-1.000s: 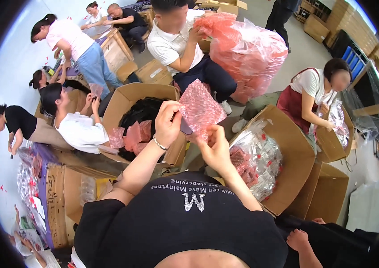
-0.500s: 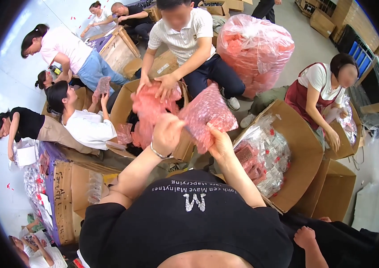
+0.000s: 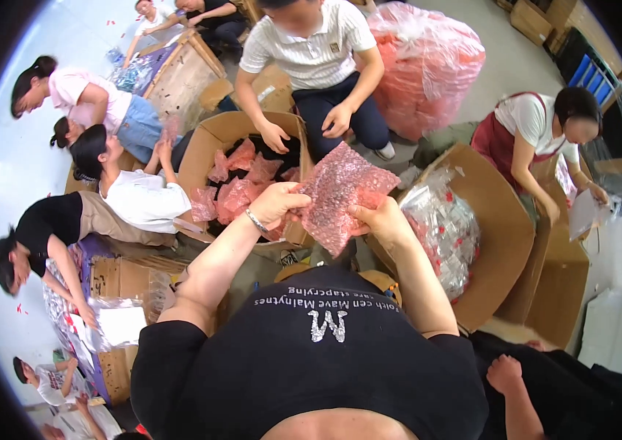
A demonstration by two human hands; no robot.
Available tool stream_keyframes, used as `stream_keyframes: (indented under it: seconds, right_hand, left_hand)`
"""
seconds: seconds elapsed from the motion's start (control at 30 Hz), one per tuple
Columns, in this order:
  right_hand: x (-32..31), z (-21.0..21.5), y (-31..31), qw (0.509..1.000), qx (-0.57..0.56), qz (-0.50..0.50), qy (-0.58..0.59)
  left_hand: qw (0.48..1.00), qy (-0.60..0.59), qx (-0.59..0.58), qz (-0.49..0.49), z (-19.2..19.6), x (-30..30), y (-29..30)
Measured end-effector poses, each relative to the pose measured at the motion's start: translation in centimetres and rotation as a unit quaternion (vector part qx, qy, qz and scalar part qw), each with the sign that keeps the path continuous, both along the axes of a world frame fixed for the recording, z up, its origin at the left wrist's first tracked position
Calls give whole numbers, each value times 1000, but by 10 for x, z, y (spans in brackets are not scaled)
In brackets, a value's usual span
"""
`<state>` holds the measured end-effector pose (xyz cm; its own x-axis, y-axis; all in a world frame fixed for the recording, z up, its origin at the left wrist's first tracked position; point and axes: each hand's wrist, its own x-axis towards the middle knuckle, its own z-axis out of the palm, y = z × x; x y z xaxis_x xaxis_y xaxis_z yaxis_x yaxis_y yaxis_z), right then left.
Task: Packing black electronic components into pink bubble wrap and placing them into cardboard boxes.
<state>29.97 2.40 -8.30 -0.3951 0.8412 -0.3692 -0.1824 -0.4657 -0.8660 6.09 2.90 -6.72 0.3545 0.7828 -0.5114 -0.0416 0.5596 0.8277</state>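
Observation:
A pink bubble-wrap bag [image 3: 340, 192] is held up in front of my chest, one corner pointing away from me. My left hand [image 3: 281, 206] pinches its left edge, and my right hand [image 3: 379, 219] grips its lower right side with the thumb on top. What lies inside the bag, if anything, I cannot make out. Just beyond my left hand stands an open cardboard box [image 3: 197, 158] with several pink bubble-wrap bags [image 3: 241, 192] and dark contents. Right of my right hand, another cardboard box [image 3: 505, 242] holds clear plastic packets [image 3: 443, 227] with red bits.
A co-worker in a white shirt [image 3: 314, 55] sits across from me, hands apart near the left box. Behind is a big clear sack [image 3: 428, 70] of pink wrap. Other people work at the left and right. A person's fist [image 3: 505, 374] is close at my lower right.
My left hand has come to the bag's left edge, and the bag sits more level. The co-worker opposite has let go of the pink wrap, which now lies in the box.

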Motion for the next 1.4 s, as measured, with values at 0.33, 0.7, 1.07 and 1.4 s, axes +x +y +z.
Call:
stream_keyframes:
  seconds: [0.33, 0.7, 1.07, 1.4]
  right_hand:
    - [40, -68, -24, 875, 169, -172, -420]
    - [4, -89, -12, 892, -64, -381, 234]
    - [109, -349, -5, 834, -206, -496, -122]
    - [212, -590, 4, 668, -265, 189, -669]
  left_hand:
    - [950, 226, 170, 133, -56, 24, 0]
    - [987, -61, -25, 149, -97, 129, -27]
    - [954, 67, -276, 93, -191, 25, -62]
    - [839, 283, -302, 354, -244, -169, -115]
